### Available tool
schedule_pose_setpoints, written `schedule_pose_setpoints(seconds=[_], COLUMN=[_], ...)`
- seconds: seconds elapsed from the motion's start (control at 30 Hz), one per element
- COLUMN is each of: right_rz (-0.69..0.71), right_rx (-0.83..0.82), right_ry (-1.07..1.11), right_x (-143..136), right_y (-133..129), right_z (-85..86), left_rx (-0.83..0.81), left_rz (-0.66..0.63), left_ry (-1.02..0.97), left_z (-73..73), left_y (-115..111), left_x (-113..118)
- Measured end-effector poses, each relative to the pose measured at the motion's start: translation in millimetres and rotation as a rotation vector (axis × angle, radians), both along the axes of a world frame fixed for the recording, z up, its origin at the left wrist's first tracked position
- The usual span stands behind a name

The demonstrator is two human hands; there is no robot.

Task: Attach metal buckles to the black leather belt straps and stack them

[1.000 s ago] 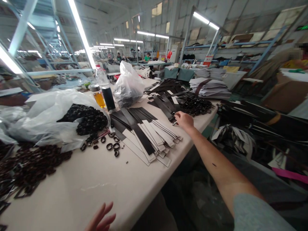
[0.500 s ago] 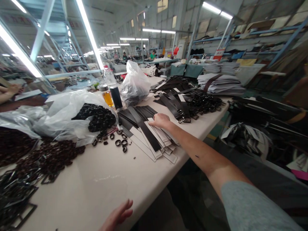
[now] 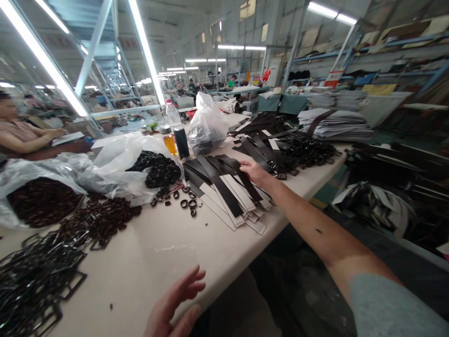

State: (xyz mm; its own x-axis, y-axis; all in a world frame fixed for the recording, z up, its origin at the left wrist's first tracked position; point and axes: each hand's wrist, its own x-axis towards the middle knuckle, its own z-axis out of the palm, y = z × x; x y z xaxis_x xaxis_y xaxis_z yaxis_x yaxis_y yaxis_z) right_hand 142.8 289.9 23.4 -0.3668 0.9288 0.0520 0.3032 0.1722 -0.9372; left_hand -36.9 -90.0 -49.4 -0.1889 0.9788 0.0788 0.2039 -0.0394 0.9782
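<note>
My right hand reaches out to a pile of belt straps, black on one face and pale on the other. Its fingers are closed on the edge of one black strap, which lifts and bends over the pile. At the table's near edge, my left hand hovers with fingers apart and nothing in them. Left of the straps lie several loose black belt loops, and past them a heap of black loops spills from a plastic bag.
Brown loops and black metal buckles are heaped on the left. A drink jar, a dark cylinder and a tied bag stand behind the straps. Buckled belts lie farther right. Another person sits at far left.
My right hand has taken hold of a black strap and raised it off the pile. My left hand has come further into view, its fingers spread. The view has turned slightly left.
</note>
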Motion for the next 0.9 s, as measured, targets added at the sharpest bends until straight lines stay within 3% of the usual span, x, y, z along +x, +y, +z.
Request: schedule_pose_setpoints(seconds=[0.13,0.2,0.3,0.37,0.5,0.57,0.67,0.77,0.9], right_rz=[0.061,0.221,0.426,0.506,0.553,0.589,0.621,0.575,0.539], right_rx=[0.044,0.091,0.115,0.110,0.073,0.046,0.070,0.186,0.378], right_ry=[0.230,0.276,0.187,0.106,-0.012,-0.063,-0.140,-0.180,-0.031], right_x=[16,24,33,40,58,64,65,49,8], right_y=[-79,-132,-198,-224,-231,-223,-214,-219,-248], right_z=[10.2,6.4,-6.9,-17.6,-38.8,-47.4,-54.4,-55.2,-53.2], left_rx=[-0.064,-0.031,0.057,0.074,0.015,-0.025,0.001,0.045,-0.084], left_rz=[-0.086,-0.074,0.029,0.185,0.476,0.511,0.573,0.644,0.578], left_ry=[-0.191,-0.337,-0.523,-0.539,-0.318,-0.254,-0.355,-0.498,-0.561], left_z=[19.1,28.4,40.9,47.1,50.8,50.3,50.7,49.8,41.6], left_y=[21,33,44,42,23,11,-2,-9,-16], left_x=[-1,-1,-8,-17,-39,-46,-51,-50,-32])
